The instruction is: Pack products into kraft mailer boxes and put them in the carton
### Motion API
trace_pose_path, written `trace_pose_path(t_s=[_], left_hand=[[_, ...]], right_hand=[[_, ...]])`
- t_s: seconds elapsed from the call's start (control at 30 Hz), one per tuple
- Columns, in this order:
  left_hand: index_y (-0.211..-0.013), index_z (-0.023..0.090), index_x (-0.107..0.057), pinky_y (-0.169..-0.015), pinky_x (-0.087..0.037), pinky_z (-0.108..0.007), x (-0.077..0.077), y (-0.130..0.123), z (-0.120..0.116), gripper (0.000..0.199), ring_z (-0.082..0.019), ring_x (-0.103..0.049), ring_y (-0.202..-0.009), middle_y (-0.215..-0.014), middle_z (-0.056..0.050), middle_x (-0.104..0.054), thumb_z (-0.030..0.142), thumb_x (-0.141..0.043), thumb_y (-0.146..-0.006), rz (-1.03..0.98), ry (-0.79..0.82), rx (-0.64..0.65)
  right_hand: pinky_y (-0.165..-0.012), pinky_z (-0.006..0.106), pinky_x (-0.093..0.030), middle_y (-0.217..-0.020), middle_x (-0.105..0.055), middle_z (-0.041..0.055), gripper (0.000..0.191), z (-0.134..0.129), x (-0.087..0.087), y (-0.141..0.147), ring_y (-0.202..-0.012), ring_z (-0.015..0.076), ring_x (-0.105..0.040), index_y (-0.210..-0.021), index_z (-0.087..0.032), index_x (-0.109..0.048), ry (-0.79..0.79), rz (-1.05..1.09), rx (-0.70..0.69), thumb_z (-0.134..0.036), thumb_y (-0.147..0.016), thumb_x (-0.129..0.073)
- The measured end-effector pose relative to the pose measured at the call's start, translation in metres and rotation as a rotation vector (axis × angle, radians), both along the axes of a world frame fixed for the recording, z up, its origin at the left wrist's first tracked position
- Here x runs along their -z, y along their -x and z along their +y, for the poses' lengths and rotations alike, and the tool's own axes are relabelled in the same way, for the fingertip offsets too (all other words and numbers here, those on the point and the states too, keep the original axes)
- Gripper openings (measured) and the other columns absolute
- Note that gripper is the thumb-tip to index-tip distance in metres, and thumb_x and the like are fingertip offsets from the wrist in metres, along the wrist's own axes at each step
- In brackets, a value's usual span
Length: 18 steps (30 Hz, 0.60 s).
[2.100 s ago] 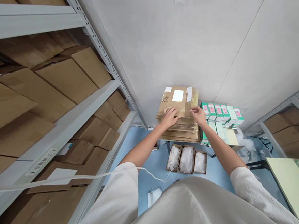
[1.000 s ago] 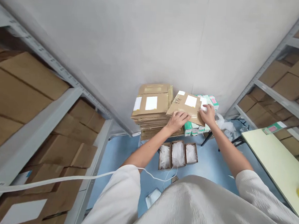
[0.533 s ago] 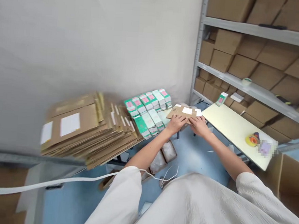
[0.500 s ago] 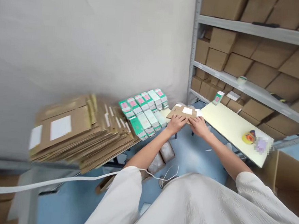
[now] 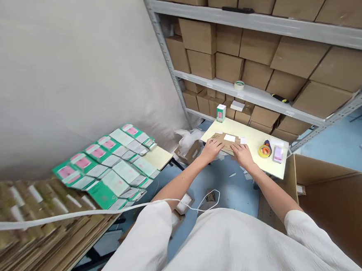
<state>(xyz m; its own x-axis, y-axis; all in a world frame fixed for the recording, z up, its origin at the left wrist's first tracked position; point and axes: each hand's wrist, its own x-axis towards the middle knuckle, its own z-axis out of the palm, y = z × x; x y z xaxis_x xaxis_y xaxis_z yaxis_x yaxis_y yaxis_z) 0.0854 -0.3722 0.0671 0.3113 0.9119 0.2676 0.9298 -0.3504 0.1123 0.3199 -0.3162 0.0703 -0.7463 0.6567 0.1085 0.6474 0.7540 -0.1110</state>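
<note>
A flat brown cardboard box (image 5: 226, 143) with white labels is held by its near edge at the small cream table (image 5: 249, 134). My left hand (image 5: 211, 151) grips its left part, fingers curled over the edge. Close beside it, my right hand (image 5: 242, 155) grips the right part of the same edge. The thumbs are partly hidden. Behind the cardboard, a green and white carton (image 5: 220, 113) stands upright at the table's back corner. To the right lie a yellow tape roll on a dispenser (image 5: 264, 149) and a small blurred-out purple item (image 5: 278, 154).
Rows of green and white cartons (image 5: 113, 164) lie on the left table, beside stacked flattened cardboard (image 5: 47, 229). Metal shelving (image 5: 269, 28) full of brown boxes stands behind. A large open carton (image 5: 334, 200) is at right. A white cable (image 5: 101, 213) crosses in front of me.
My view has turned right, from the left table towards the small table. Both hands have carried the flat cardboard box along, and it is now over the small table.
</note>
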Motion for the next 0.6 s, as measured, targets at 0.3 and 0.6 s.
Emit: trace_pose_path(t_s=[0.3,0.6], left_hand=[[-0.138,0.029,-0.072,-0.116,-0.037,-0.049,0.043,0.009,0.117,0.043,-0.028,-0.061,-0.131,-0.140,-0.011,-0.072,0.015,-0.048,-0.106,-0.032,0.078,0.197],[-0.143,0.031,-0.070,-0.113,-0.040,-0.047,0.097,0.038,0.216,0.052,-0.028,-0.062,-0.129,-0.144,-0.011,-0.071,0.009,-0.052,-0.100,-0.042,0.232,0.289]], right_hand=[[-0.106,0.046,-0.036,-0.153,-0.065,0.0183,0.055,0.080,0.046,-0.009,-0.128,0.0344,-0.055,-0.156,-0.015,-0.060,0.019,-0.052,0.184,-0.021,-0.109,-0.032],[-0.114,0.047,-0.035,-0.160,-0.058,0.0178,0.064,0.144,0.115,0.023,-0.139,0.0354,-0.048,-0.166,-0.018,-0.050,0.073,-0.097,0.352,-0.014,-0.103,-0.040]])
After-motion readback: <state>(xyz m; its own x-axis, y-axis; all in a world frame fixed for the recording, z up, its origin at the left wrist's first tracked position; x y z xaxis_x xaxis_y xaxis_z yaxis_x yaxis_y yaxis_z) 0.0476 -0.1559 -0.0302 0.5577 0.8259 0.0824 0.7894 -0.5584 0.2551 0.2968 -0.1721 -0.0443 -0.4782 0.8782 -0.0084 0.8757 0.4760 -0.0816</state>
